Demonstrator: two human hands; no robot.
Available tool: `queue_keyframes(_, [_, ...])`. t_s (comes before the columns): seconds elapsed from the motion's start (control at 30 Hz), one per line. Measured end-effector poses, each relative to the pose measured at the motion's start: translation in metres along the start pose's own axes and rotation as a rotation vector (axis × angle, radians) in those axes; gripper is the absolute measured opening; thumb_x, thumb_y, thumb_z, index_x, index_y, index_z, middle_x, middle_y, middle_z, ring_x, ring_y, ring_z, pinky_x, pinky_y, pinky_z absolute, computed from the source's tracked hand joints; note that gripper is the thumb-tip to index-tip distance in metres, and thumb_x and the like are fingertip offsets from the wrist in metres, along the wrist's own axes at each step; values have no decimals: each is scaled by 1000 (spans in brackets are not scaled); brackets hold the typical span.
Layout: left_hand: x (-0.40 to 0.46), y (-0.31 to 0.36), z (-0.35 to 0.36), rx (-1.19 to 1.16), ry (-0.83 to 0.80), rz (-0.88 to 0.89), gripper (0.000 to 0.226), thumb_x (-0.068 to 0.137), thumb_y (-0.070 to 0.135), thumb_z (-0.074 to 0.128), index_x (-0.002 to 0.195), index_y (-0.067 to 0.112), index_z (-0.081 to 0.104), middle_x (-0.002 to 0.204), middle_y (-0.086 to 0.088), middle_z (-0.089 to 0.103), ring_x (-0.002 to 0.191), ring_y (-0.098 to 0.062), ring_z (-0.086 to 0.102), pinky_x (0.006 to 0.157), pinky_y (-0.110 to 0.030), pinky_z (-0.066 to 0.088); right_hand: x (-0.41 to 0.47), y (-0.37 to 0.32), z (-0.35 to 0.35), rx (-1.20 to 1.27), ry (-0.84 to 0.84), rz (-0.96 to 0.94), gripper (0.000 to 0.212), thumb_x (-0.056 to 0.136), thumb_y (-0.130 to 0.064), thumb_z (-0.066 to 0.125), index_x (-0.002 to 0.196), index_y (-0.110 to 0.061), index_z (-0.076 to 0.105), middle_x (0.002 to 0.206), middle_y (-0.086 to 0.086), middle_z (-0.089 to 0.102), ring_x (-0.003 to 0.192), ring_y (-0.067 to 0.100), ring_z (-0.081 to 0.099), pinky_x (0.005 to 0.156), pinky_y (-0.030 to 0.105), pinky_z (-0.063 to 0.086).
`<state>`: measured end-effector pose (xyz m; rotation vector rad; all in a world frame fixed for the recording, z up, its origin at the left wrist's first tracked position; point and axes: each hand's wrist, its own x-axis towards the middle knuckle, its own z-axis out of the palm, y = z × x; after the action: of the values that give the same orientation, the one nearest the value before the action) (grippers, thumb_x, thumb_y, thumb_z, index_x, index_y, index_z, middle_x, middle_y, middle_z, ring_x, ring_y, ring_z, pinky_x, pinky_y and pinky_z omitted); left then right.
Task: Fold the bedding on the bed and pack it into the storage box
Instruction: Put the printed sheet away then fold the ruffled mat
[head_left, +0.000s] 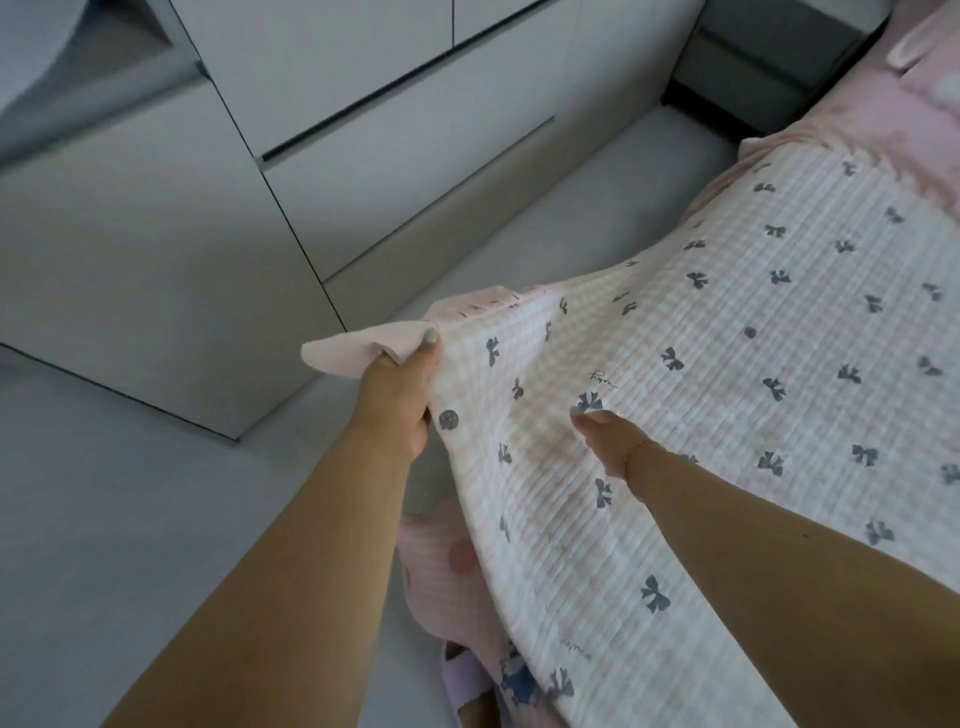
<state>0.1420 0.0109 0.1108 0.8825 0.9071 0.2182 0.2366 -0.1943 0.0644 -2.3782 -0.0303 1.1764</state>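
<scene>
Pink gingham quilt, the one bedding piece, printed with grey bows, spreads from the bed at 2 o'clock toward two hands: left hand has a clenched grip on its corner, right hand half buried, its grip unreadable.

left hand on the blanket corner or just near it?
Touching. Head view: the left hand grips the bow-print blanket at its corner, thumb on top, fingers curled under the pink edge.
</scene>
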Motion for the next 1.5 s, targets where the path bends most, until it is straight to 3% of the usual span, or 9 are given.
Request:
queue_keyframes(0.1, [-46,7,18,68,-62,128,24,92,18,65,113,8,65,109,-8,72,103,-23,69,91,-44,54,-13,-18,-31,262,166,-64,51,98,-44,37,104,0,60,79,10,56,78,27,57,81,40,51])
queue_keyframes(0.27, [-127,-2,38,283,-205,258,24,81,1,73,104,3,69,103,-13,73,102,-27,68,96,-51,51,-59,-60,-92,531,243,-105,50,95,-51,39,130,-16,46,100,14,59,80,26,62,73,36,56])
queue_keyframes(0.4, [-179,-11,59,375,-338,214,48,69,14,77,115,12,65,109,-7,72,108,-25,65,96,-48,51,-96,-64,-119,215,118,-143,55,93,-60,29,141,-33,33,129,8,49,87,26,60,71,33,52])
queue_keyframes(0.6, [-243,-25,78,547,-417,163,37,70,29,76,106,23,68,101,2,73,104,-20,66,87,-40,56,-150,-36,-127,-381,-39,14,86,88,-73,16,148,-13,25,134,20,48,74,24,56,65,28,47])
queue_keyframes(0.7, [-269,-41,84,628,-462,176,19,80,17,76,97,23,68,91,9,73,93,-6,67,79,-21,54,-172,-20,-132,-441,-40,-28,67,100,-50,23,148,-2,23,144,23,38,86,26,46,57,28,38])
queue_keyframes(0.8, [-290,-55,89,636,-470,171,17,85,9,71,96,22,69,90,11,74,91,-3,67,76,-17,50,-179,5,-144,-323,76,-77,46,103,-30,31,139,-1,40,133,19,52,92,20,41,82,34,43])
queue_keyframes(0.9, [-302,-64,92,543,-417,150,26,79,12,75,105,14,69,96,4,75,96,-11,69,78,-22,53,-162,33,-154,71,175,10,67,93,-53,45,130,3,48,93,18,60,80,29,61,75,39,54])
queue_keyframes(1.1, [-316,-80,95,319,-294,80,38,71,16,76,108,8,70,112,-15,71,111,-30,65,104,-54,43,-161,63,-177,1066,163,-53,55,81,-26,74,124,-2,49,105,12,59,91,26,59,74,39,54])
queue_keyframes(1.5, [-377,-124,115,393,-345,-31,50,61,31,81,109,21,73,114,-15,70,116,-38,58,85,-48,48,-218,136,-206,1009,298,-102,43,81,-22,74,114,0,58,99,10,64,96,26,61,67,36,53])
